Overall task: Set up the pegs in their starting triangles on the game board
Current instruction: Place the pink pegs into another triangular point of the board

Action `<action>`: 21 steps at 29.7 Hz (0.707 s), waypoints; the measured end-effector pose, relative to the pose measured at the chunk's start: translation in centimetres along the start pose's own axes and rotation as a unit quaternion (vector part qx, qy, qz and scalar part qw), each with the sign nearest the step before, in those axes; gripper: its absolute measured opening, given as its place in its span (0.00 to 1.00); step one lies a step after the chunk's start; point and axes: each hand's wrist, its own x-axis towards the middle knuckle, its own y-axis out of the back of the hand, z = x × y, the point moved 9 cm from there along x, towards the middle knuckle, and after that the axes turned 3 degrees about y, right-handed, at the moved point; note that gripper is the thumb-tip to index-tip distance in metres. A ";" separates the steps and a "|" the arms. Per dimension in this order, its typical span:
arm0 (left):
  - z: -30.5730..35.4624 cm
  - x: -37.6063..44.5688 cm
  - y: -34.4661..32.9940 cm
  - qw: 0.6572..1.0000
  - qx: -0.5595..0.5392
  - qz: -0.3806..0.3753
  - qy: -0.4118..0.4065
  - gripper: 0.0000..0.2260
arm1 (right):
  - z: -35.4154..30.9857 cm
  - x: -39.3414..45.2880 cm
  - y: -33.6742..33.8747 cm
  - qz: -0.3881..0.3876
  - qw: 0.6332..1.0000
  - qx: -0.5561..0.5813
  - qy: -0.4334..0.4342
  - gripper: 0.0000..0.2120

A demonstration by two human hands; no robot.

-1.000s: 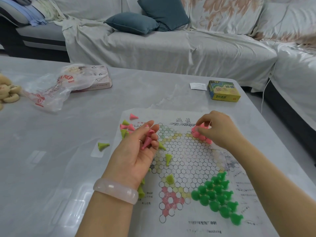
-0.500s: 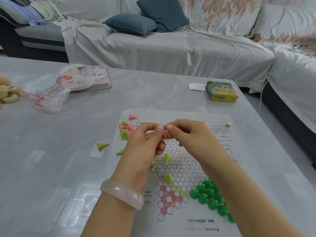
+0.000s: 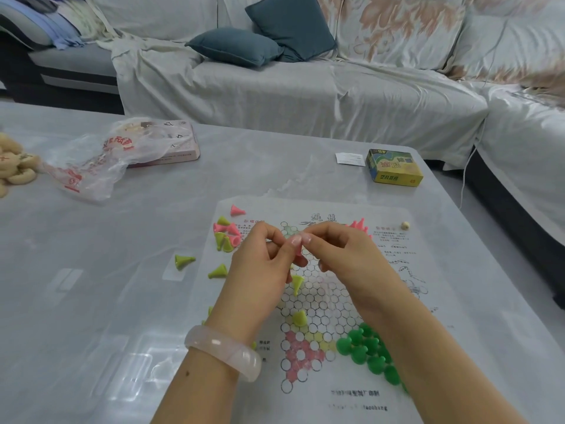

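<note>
Two hands meet above the middle of the paper game board (image 3: 308,390), fingertips pressed together on a single pink peg (image 3: 298,250): the left hand (image 3: 263,267) and the right hand (image 3: 342,255) both pinch it, and I cannot tell which one bears it.

These pegs look like small hollow plastic cones, light and stiff, smooth enough to slip, and likely to topple when nudged. The narrow tip seems the best place to take hold, so that the wide base can settle flat on a printed circle.

A cluster of dark green pegs (image 3: 368,351) fills the triangle towards the board's near right corner. Some pink pegs (image 3: 360,225) stand at the far right point, just behind the right hand. Loose yellow-green pegs (image 3: 297,283) lie tipped on the central circles, and a mixed pile of pink and yellow-green pegs (image 3: 227,237) sits at the board's far left corner; another lies off the paper on the table (image 3: 122,286).

Those toppled cones in the middle could be swept aside by a wrist. The thin sheet may slide. The yellow box (image 3: 396,167) and plastic bag (image 3: 101,154) are well apart.
</note>
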 end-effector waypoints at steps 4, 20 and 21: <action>0.2 0.1 1.6 0.997 -0.054 0.062 0.011 0.08 | -1.6 0.7 2.8 0.048 0.998 -0.034 0.036 0.03; -3.7 1.0 1.9 0.870 -0.446 0.075 0.196 0.18 | 2.3 7.8 6.3 0.015 0.868 -0.494 0.044 0.05; -3.8 1.1 2.0 0.870 -0.445 0.080 0.197 0.19 | 2.3 7.8 6.2 0.013 0.866 -0.498 0.044 0.06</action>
